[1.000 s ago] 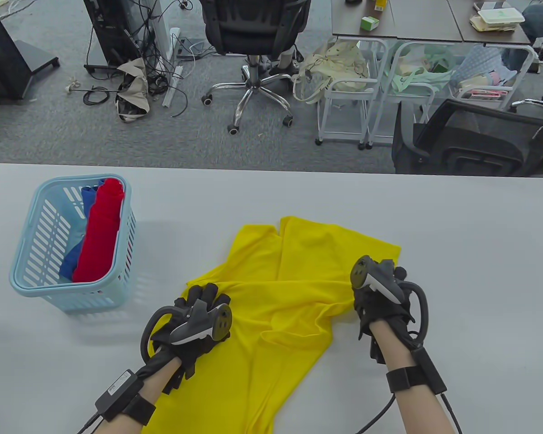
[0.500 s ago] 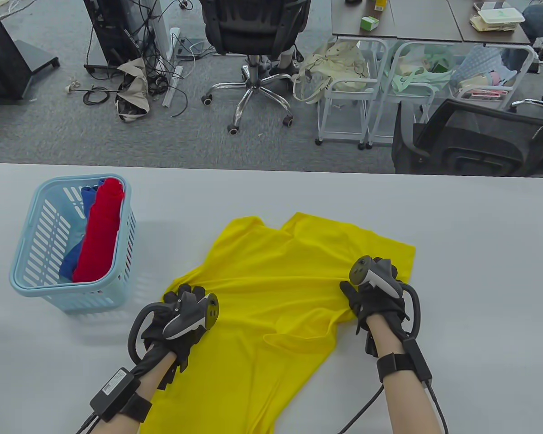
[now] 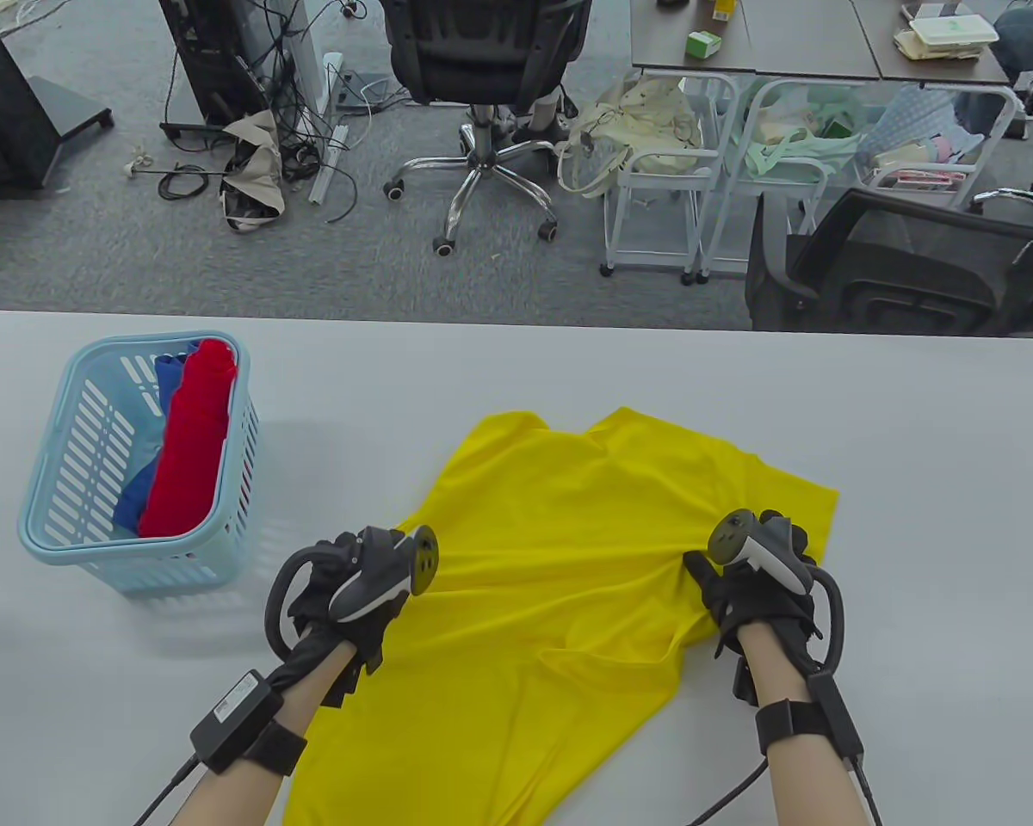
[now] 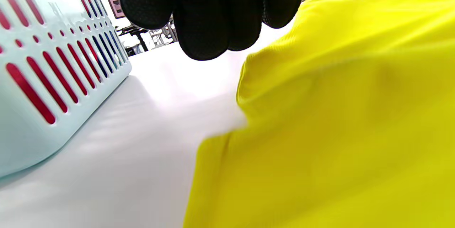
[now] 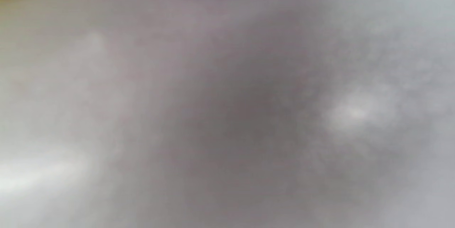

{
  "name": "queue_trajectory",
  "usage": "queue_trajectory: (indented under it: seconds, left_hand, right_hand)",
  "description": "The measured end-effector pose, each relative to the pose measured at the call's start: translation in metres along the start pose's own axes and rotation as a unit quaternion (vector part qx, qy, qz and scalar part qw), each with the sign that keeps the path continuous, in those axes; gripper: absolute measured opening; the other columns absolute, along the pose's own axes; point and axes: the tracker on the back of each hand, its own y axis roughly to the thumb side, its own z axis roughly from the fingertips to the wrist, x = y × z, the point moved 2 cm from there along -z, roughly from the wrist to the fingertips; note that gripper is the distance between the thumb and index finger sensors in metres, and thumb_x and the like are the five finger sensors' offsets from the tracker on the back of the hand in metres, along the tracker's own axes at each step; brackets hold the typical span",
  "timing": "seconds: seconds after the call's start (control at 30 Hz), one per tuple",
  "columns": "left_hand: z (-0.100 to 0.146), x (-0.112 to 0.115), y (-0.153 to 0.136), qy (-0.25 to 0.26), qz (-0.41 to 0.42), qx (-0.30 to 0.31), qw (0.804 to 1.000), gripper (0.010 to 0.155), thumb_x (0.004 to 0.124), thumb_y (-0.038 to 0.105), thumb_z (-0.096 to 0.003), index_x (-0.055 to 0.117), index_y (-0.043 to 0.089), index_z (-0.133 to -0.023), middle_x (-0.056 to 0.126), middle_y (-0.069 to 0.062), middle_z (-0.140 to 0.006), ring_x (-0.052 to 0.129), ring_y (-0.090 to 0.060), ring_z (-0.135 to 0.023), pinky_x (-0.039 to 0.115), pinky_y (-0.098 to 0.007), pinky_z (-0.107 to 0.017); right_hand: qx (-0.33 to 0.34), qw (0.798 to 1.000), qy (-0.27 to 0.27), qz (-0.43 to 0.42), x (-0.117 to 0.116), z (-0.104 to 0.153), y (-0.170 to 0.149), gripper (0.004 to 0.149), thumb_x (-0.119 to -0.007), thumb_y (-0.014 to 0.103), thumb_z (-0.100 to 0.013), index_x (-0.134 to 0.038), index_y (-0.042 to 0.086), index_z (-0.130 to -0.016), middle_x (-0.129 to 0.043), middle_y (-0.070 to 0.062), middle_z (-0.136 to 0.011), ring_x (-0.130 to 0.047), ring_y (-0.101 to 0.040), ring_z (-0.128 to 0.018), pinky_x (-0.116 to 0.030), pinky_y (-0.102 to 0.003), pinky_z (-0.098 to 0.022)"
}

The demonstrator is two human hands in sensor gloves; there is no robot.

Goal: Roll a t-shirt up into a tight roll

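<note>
we see a yellow t-shirt (image 3: 559, 568) spread crumpled on the white table (image 3: 912, 430), no roll begun. our left hand (image 3: 344, 594) pinches its left edge, fingers curled; our right hand (image 3: 753, 585) grips the right edge. flattening and all the rolling remain. beside it, a blue basket (image 3: 60, 525) holds rolled red and blue garments (image 3: 191, 430).

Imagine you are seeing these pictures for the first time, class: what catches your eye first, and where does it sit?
The bright yellow t-shirt stands out at once, spread unrolled on the white table near its front edge. The left hand and the right hand, both in black gloves, grip it at its two sides. To the left stands a pale blue basket holding a red roll and a blue roll.
</note>
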Motion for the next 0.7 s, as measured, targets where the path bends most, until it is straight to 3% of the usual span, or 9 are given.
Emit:
queue_trajectory:
  seconds: [0.13,0.23,0.3,0.4,0.47,0.53,0.6,0.63,0.7]
  left_hand:
    - [-0.044,-0.011,0.006,-0.053,0.031,-0.023,0.998,0.064,0.056,0.061,-0.0511,0.056,0.034,-0.110,0.067,0.000,-0.115,0.080,-0.022,-0.097,0.066,-0.049,-0.076]
    - [-0.082,0.001,0.023,-0.145,0.086,-0.028,0.985,0.075,0.054,0.065,-0.0494,0.043,0.029,-0.114,0.050,-0.009,-0.122,0.065,-0.031,-0.106,0.054,-0.056,-0.080]
    - [-0.098,0.009,0.032,-0.166,0.080,-0.044,0.982,0.080,0.053,0.066,-0.0494,0.033,0.026,-0.115,0.040,-0.010,-0.123,0.058,-0.032,-0.108,0.051,-0.056,-0.081]
    - [-0.112,0.012,0.037,-0.129,0.029,-0.087,0.987,0.065,0.055,0.062,-0.0512,0.042,0.031,-0.107,0.045,-0.004,-0.118,0.061,-0.027,-0.105,0.053,-0.053,-0.082]
    - [-0.110,0.002,0.040,-0.076,0.019,-0.079,0.994,0.044,0.062,0.055,-0.0525,0.066,0.037,-0.092,0.065,0.006,-0.111,0.077,-0.019,-0.098,0.059,-0.051,-0.081]
    - [-0.102,-0.015,0.042,-0.039,0.031,-0.053,0.997,0.041,0.063,0.054,-0.0528,0.067,0.037,-0.090,0.068,0.007,-0.109,0.078,-0.018,-0.098,0.060,-0.052,-0.081]
    - [-0.083,-0.040,0.045,0.001,0.093,0.054,0.994,0.042,0.063,0.056,-0.0516,0.067,0.040,-0.090,0.068,0.010,-0.110,0.079,-0.016,-0.099,0.060,-0.052,-0.081]
    - [-0.070,-0.051,0.050,-0.013,0.164,0.179,0.970,0.042,0.066,0.057,-0.0498,0.069,0.043,-0.089,0.070,0.012,-0.110,0.080,-0.014,-0.101,0.059,-0.052,-0.082]
    - [-0.048,-0.064,0.055,-0.094,0.295,0.297,0.903,0.044,0.071,0.055,-0.0472,0.082,0.042,-0.088,0.084,0.009,-0.106,0.090,-0.018,-0.096,0.066,-0.053,-0.077]
  right_hand:
    - [0.005,1.000,0.007,-0.008,-0.001,0.000,-0.001,0.085,-0.019,0.068,-0.050,0.030,0.017,-0.097,0.035,-0.018,-0.098,0.031,-0.048,-0.090,0.005,-0.063,-0.065]
    - [0.002,1.000,0.017,-0.014,-0.001,-0.001,-0.001,0.084,-0.019,0.068,-0.050,0.031,0.017,-0.096,0.038,-0.017,-0.096,0.033,-0.047,-0.089,0.007,-0.062,-0.064]
    - [0.003,1.000,0.018,-0.019,-0.001,-0.001,-0.001,0.084,-0.019,0.068,-0.050,0.031,0.018,-0.095,0.036,-0.017,-0.096,0.034,-0.047,-0.089,0.007,-0.062,-0.064]
    - [0.004,1.000,0.016,-0.019,-0.002,-0.001,-0.001,0.085,-0.019,0.068,-0.050,0.031,0.018,-0.095,0.037,-0.017,-0.096,0.034,-0.047,-0.089,0.008,-0.062,-0.064]
    - [0.000,1.000,0.007,-0.018,-0.002,-0.001,0.000,0.085,-0.019,0.068,-0.049,0.031,0.018,-0.096,0.036,-0.017,-0.097,0.034,-0.047,-0.090,0.008,-0.062,-0.064]
    - [-0.002,1.000,0.003,-0.010,-0.002,-0.001,0.000,0.085,-0.018,0.068,-0.049,0.030,0.018,-0.096,0.036,-0.017,-0.098,0.033,-0.047,-0.090,0.007,-0.062,-0.065]
    - [-0.001,1.000,0.004,-0.011,-0.002,-0.001,0.000,0.085,-0.018,0.068,-0.049,0.030,0.017,-0.096,0.036,-0.017,-0.098,0.033,-0.047,-0.090,0.007,-0.063,-0.064]
    - [-0.001,1.000,0.004,-0.010,-0.002,-0.001,0.001,0.085,-0.018,0.068,-0.049,0.030,0.017,-0.096,0.036,-0.018,-0.098,0.032,-0.048,-0.090,0.006,-0.063,-0.064]
    - [0.000,1.000,0.004,-0.010,-0.002,-0.001,0.000,0.085,-0.018,0.068,-0.049,0.030,0.017,-0.096,0.035,-0.018,-0.098,0.032,-0.048,-0.090,0.006,-0.063,-0.064]
